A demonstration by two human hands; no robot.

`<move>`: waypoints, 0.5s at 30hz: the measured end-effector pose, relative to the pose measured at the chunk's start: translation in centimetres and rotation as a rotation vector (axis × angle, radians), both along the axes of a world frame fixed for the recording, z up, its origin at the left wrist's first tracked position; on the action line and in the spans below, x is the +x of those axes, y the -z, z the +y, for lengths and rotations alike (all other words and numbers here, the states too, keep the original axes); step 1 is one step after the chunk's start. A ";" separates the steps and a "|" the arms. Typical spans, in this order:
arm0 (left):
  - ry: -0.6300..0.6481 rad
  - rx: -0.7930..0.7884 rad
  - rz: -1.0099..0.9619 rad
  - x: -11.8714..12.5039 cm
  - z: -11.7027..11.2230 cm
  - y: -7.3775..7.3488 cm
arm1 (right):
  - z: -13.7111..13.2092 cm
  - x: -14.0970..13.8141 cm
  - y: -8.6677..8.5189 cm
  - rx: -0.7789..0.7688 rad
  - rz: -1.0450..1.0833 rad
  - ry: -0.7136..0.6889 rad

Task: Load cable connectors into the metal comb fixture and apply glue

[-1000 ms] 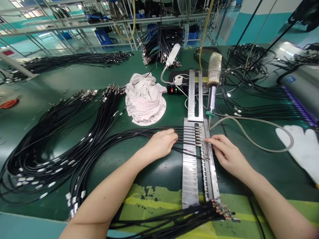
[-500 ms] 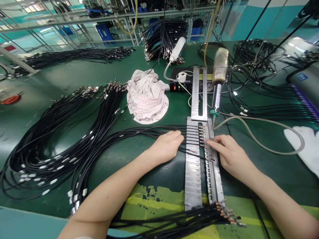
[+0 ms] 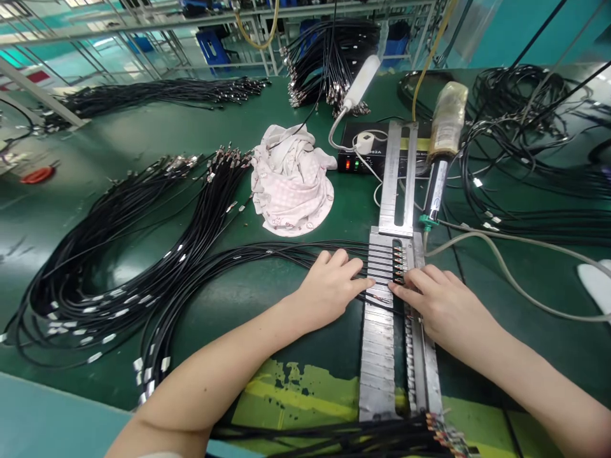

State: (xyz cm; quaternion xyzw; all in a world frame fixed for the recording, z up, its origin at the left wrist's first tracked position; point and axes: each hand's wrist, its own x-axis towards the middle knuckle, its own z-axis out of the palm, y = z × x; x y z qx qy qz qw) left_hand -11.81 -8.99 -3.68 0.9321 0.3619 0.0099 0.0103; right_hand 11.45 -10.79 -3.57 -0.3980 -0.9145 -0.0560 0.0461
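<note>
Though bare, hands (image 3: 335, 285) (image 3: 443, 299) (both) at cables (image 3: 229, 262).

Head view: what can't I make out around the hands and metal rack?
All in the head view:
Cable ends: some hidden under the right hand.
Cables: the stretch behind the left hand is hidden by it.
Near bundle: cut off by the bottom edge.
Tube label: print too small to read.

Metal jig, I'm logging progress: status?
Left hand at black cables, right hand by their connectors; grips unclear. Cables lined across metal jig. Cable bundle overlaps jig's near end.
</note>
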 end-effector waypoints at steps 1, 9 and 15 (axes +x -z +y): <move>-0.008 0.007 -0.002 0.0 -0.2 0.0 | 0.0 -0.3 -0.2 0.017 -0.021 -0.005; 0.025 0.102 -0.057 0.9 -0.9 -0.4 | -0.1 -0.7 0.0 -0.040 0.058 0.033; 0.114 0.030 -0.050 0.0 -0.3 -0.8 | -1.4 2.4 1.4 0.000 0.513 0.058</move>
